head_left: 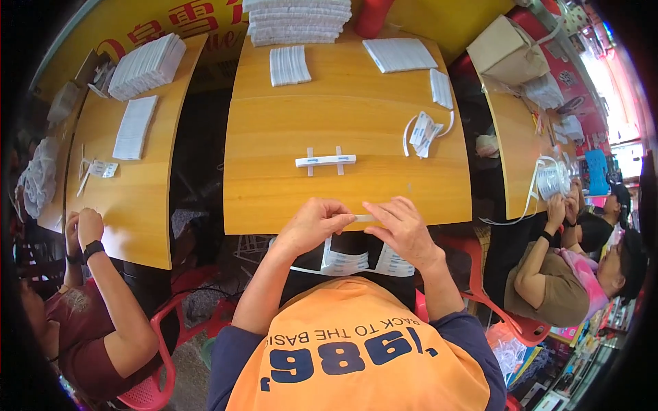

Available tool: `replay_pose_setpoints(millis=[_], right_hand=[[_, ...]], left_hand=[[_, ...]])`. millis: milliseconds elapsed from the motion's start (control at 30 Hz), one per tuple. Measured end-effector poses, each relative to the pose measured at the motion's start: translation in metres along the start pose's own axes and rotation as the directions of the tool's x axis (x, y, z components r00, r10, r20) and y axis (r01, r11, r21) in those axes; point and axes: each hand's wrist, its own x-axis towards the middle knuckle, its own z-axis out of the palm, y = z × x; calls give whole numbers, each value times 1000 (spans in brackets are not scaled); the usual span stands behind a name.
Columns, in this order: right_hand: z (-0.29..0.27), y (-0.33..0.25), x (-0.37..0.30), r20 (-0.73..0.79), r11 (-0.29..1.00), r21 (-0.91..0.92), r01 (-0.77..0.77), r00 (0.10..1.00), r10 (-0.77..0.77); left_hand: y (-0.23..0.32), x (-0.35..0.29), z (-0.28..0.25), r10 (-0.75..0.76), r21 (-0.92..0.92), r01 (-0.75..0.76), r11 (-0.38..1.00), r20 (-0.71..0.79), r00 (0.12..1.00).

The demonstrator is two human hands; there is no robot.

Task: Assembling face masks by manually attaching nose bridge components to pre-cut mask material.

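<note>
Just over the near edge of the wooden table (274, 198), a short narrow white strip (363, 218) spans the gap between my hands. My left hand (317, 225) pinches its left end between thumb and fingers. At the other end, the thumb and fingers of my right hand (404, 229) close round it, partly hiding it. Below, on my lap, lie white printed label strips (347, 263), with more strips (394, 262) under my right wrist. Farther in on the table sits a slim white bar (325, 161), crossed by two short translucent tape pieces (339, 169).
At the table's right lie loose labels (425, 134) and a curled white band (406, 137). White stacks (289, 65) line the far side, beside a tall pile (298, 20) and a red object (373, 17). People work at side tables, left (89, 226) and right (558, 209).
</note>
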Motion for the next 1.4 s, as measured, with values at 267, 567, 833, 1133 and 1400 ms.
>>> replay_pose_setpoints(millis=[267,567,833,1133,1400], right_hand=[[32,8,49,-123,987,156,-24,991,44],[48,25,101,-29,961,277,-23,999,33],[41,14,102,95,911,410,-54,995,16],[52,21,116,21,947,263,-183,983,184],[76,34,124,-25,925,288,-249,963,267]], left_hand=[[-19,9,-12,84,-264,-159,951,-273,958],[-36,10,-20,147,-234,-427,874,-710,689],[-29,0,-19,-100,-648,-261,715,-465,880],[-42,13,-22,177,-13,-276,961,-737,653],[-48,25,-18,385,333,-196,922,-748,541]])
